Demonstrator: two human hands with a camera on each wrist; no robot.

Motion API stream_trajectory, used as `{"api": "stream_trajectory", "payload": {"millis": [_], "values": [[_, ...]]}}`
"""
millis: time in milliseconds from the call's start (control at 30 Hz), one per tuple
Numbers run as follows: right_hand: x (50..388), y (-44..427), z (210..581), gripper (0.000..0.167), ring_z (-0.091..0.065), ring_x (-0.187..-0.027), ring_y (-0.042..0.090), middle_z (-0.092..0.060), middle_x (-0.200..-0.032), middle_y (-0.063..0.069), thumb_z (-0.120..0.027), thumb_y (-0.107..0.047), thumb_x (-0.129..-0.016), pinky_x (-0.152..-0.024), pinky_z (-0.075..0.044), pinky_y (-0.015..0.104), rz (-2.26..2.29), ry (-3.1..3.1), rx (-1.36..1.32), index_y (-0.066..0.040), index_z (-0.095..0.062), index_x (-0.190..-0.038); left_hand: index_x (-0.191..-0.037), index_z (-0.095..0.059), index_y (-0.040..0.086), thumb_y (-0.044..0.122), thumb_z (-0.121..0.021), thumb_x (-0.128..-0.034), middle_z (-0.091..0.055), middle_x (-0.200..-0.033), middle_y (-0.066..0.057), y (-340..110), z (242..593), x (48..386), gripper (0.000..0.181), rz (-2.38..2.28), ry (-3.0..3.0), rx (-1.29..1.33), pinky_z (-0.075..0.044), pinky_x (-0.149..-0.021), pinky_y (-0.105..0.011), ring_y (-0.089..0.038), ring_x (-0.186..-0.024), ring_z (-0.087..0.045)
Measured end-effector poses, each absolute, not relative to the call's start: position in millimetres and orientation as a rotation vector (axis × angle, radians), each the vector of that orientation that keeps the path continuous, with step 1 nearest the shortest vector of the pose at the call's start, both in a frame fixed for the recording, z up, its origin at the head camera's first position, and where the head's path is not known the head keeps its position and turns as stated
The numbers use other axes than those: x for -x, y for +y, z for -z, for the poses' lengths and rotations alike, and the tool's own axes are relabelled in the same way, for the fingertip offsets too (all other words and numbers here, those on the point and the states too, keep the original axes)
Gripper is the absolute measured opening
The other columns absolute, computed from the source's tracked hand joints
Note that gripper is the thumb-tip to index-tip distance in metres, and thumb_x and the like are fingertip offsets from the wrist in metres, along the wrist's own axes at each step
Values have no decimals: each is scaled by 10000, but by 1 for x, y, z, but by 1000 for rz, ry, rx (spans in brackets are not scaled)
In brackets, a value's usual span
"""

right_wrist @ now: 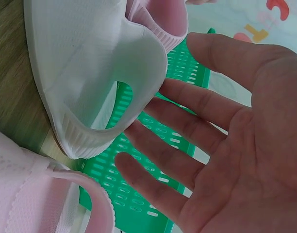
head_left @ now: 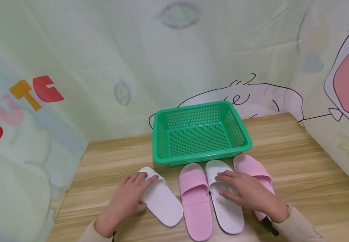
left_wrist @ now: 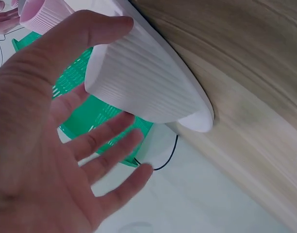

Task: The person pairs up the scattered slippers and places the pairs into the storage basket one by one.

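Two white slippers and two pink slippers lie in a row on a wooden tabletop. My left hand (head_left: 129, 195) is over the strap end of the leftmost white slipper (head_left: 167, 206), fingers spread. In the left wrist view, the thumb lies across its ribbed strap (left_wrist: 148, 77), and whether it touches cannot be told. My right hand (head_left: 250, 191) hovers at the strap of the other white slipper (head_left: 231, 216), fingers loosely extended close to the strap (right_wrist: 143, 63). Between the white slippers lies a pink slipper (head_left: 197, 211). The second pink slipper (head_left: 251, 164) is partly hidden beneath my right forearm.
A green perforated basket (head_left: 203, 156) stands right behind the slippers, with nothing in it. The wooden tabletop (head_left: 307, 168) ends at printed cloth hangings (head_left: 132, 43) at the back and both sides. A black strap (head_left: 269, 226) shows at my right wrist.
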State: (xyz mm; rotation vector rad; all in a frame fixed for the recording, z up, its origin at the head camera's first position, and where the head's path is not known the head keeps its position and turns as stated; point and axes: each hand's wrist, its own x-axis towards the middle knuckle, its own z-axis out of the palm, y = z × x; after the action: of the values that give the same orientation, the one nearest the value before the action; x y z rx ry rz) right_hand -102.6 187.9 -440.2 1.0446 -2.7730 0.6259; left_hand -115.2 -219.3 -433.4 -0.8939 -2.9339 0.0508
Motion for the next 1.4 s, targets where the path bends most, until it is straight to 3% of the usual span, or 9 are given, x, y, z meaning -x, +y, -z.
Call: {"api": "stream_trajectory", "payload": {"millis": [267,533,800,1100,1400], "values": [[102,188,443,337,-719,-1112,208,-725,-1251,-3,-748,-279,-992,-922,-606,443,-626,-2749,-1031,-129,-736,-1293,-1418,-593,185,230,-925,-598,-604,-1287,-161,-223,435,114,885,-26,-2894,802,-528,-972,-631,-436,-1240,-597],[101,189,443,335,-712,-1128,199,-723,-1260,-14,-742,-284,-994,-935,-601,442,-619,-2775,-1010,-140,-735,-1297,-1410,-586,58,251,-971,-561,-634,-1401,-167,-228,438,117,952,16,-2882,794,-531,-970,-634,-414,-1297,-584],[100,190,446,340,-711,-1133,204,-724,-1261,-1,-753,-268,-984,-933,-602,439,-626,-2754,-1016,-123,-736,-1291,-1485,-550,71,199,-983,-607,-610,-1458,-146,-231,437,119,987,32,-2940,806,-534,-975,-631,-380,-1317,-580],[101,189,446,341,-708,-1140,213,-721,-1267,-1,-753,-265,-986,-933,-600,444,-650,-2739,-1021,-129,-732,-1298,-1485,-558,117,211,-1031,-630,-601,-1448,-174,-232,432,124,982,50,-3045,814,-552,-943,-654,-427,-1298,-585],[102,188,448,349,-705,-1159,204,-719,-1280,4,-758,-249,-980,-956,-596,435,-665,-2749,-1024,-118,-730,-1302,-1490,-561,95,213,-1028,-649,-600,-1454,-177,-242,420,122,970,207,-3105,828,-511,-1013,-689,-453,-1287,-583]]}}
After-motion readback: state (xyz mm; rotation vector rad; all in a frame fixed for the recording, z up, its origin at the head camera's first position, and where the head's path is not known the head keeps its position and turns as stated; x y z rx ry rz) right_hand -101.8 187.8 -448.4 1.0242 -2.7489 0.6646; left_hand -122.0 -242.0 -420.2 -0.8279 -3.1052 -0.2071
